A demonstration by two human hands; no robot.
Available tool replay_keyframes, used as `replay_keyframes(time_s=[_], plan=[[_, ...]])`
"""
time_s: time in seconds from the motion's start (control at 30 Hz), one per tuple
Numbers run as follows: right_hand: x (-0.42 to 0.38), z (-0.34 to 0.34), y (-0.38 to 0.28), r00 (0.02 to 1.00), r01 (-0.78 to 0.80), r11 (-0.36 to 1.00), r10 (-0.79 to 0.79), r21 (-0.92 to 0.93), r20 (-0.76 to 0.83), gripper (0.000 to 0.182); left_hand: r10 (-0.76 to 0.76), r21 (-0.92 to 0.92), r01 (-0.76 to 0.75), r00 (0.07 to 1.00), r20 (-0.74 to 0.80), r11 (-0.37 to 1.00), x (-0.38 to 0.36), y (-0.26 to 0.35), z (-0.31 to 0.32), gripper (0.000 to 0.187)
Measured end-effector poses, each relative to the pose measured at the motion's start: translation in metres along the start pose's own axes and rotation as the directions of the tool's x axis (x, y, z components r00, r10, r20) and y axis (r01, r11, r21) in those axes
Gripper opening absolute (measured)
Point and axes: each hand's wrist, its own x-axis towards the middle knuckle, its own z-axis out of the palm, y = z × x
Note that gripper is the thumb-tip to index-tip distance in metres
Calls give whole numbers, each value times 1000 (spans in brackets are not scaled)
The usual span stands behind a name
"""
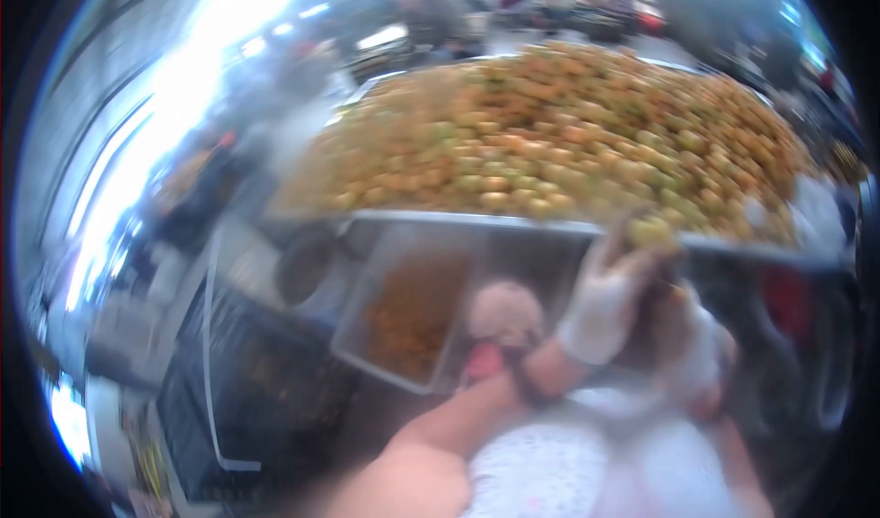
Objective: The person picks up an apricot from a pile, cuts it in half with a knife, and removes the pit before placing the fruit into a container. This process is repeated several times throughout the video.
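A long metal-edged table [477, 218] bears a big heap of small round yellow, green and orange fruits [568, 142]. Just in front of its near edge, my left hand [605, 303] in a white glove is closed around a yellowish fruit [653, 234]. Close beside it on the right is my right hand [683, 339], also in a white covering and smeared by motion. A small orange-yellow spot shows between the two hands, too blurred to name. What my right hand holds, if anything, is hidden.
Below the table's edge stands a translucent bin [431, 385] with orange-brown pieces inside. To its left is a black plastic-lined container [247, 390]. A round pinkish object [506, 313] lies right of the bin. Blurred people and equipment show in the background.
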Motion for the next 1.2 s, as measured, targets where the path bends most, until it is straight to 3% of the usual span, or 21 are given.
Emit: replay_keyframes(time_s=[0.03, 0.1, 0.13, 0.2, 0.33, 0.37, 0.43, 0.53, 0.67, 0.7, 0.73, 0.77, 0.8, 0.83, 0.87, 0.9, 0.93, 1.07, 1.13, 1.17, 1.2], plan=[[2, -17, 11, 990, 132, 935, -140, -329, -2, 24, 2, -64, -2, 1000, -12, 998, -3, 7, 9, 50], [14, -22, 28, 992, 128, 988, -126, -91, 20, 31, 10, -136, -16, 999, -51, 991, -9, 12, 10, 42], [14, -74, 33, 992, 110, 990, -105, -85, 69, 31, 138, 22, -137, 987, -88, 990, -9, 2, 5, 34], [30, -166, 36, 987, 95, 991, -82, -89, 140, 31, 86, -177, -99, 993, -80, 979, -8, 8, -2, 29], [70, -289, 40, 968, 96, 991, -72, -90, 241, 31, 150, 39, -148, 988, -40, 988, -27, 19, -1, 29], [81, -302, 45, 962, 93, 992, -67, -88, 265, 31, 141, 18, -139, 981, -131, 990, -22, 12, -4, 30], [98, -309, 50, 952, 90, 991, -57, -98, 300, 31, 0, -172, -50, 961, -278, 984, -30, 24, 5, 32], [117, -288, 49, 935, 114, 988, -70, -107, 347, 31, -30, -235, -51, 944, -328, 971, -27, 26, 3, 31], [112, -209, 41, 916, 143, 982, -84, -124, 392, 31, -2, -110, -22, 977, -211, 994, -36, 31, -14, 33], [102, -174, 38, 911, 147, 981, -85, -127, 403, 31, 278, 235, -243, 952, -128, 941, -35, 23, -26, 34], [88, -135, 35, 908, 151, 980, -85, -130, 411, 31, 496, 525, -441, 867, 41, 728, -35, 21, -32, 36], [72, -90, 31, 904, 155, 979, -86, -133, 420, 31, 504, 532, -446, 863, 41, 720, -38, 27, -30, 36], [52, -40, 26, 899, 160, 978, -87, -136, 428, 31, 670, 788, -515, 719, 183, 338, -42, 37, -25, 37], [28, 15, 20, 896, 165, 976, -89, -139, 435, 31, 730, 883, -456, 565, 384, -112, -44, 43, -22, 38], [26, 18, 21, 892, 167, 976, -91, -137, 442, 31, 732, 883, -455, 560, 387, -119, -43, 40, -21, 38], [25, 21, 21, 794, 566, 700, -320, -436, 516, 32, 630, 775, -437, 774, 66, 455, -40, 35, -19, 39], [24, 25, 21, 610, 780, 196, -451, -595, 652, 33, 330, 418, -247, 933, -140, 874, -37, 31, -19, 39], [24, 39, 6, 718, 680, 36, -236, -733, 655, 35, 121, 182, -75, 959, -257, 980, -38, 34, -20, 37], [12, 52, -3, 735, 672, 166, -263, -721, 624, 35, 343, 755, -134, 931, -126, 641, -47, 47, -18, 29], [5, 59, -6, 745, 665, 232, -273, -710, 608, 35, 341, 756, -130, 931, -129, 642, -46, 45, -23, 29], [-1, 65, -8, 755, 655, 295, -281, -695, 592, 35, 507, 826, -263, 862, -31, 498, -48, 46, -25, 27]])
